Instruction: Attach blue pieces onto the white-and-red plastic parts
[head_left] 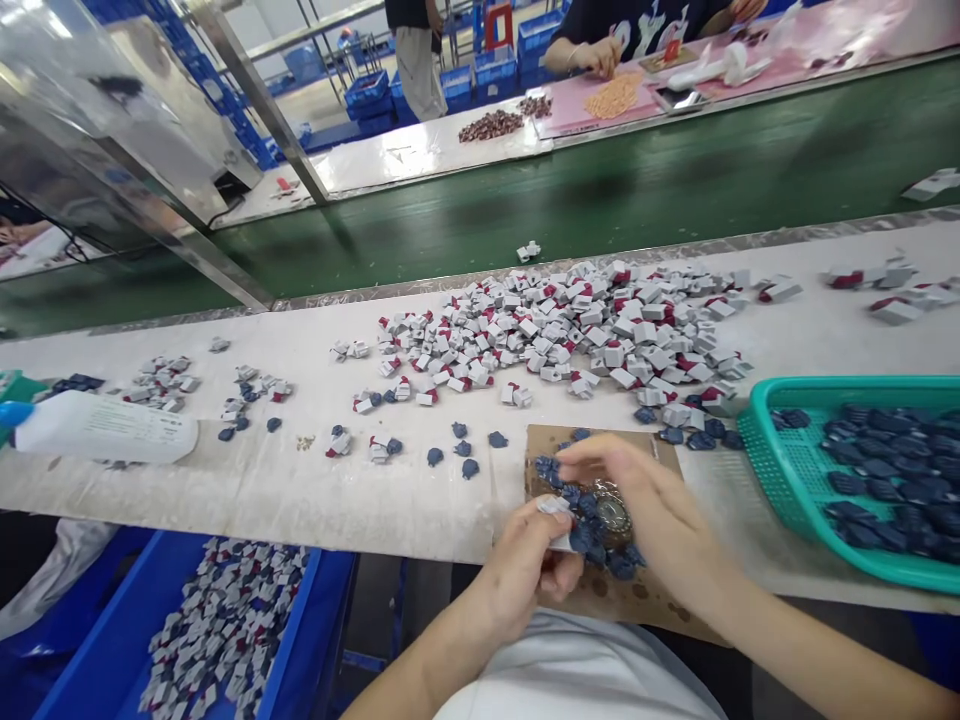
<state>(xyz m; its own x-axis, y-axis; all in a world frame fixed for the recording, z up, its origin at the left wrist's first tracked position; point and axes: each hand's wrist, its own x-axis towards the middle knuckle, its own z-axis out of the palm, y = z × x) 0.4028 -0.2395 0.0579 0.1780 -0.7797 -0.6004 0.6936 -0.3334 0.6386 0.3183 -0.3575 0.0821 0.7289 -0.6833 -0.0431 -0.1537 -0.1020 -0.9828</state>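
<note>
My left hand [525, 565] is closed round a small grey-white plastic part [556, 508] at the table's front edge. My right hand [645, 500] reaches over a brown cardboard sheet [645, 600], its fingers pinched among small dark blue pieces [592, 530] heaped there by a little round metal tin [613, 514]. Whether the right fingers grip a blue piece is hard to see. A big pile of grey parts with red tips [570, 330] lies just beyond the cardboard.
A teal basket [780, 460] of blue pieces sits at right. A white bottle [105, 428] lies at left. A blue bin [300, 640] of assembled parts stands below the table. Behind runs a green conveyor [600, 190], with other people working beyond.
</note>
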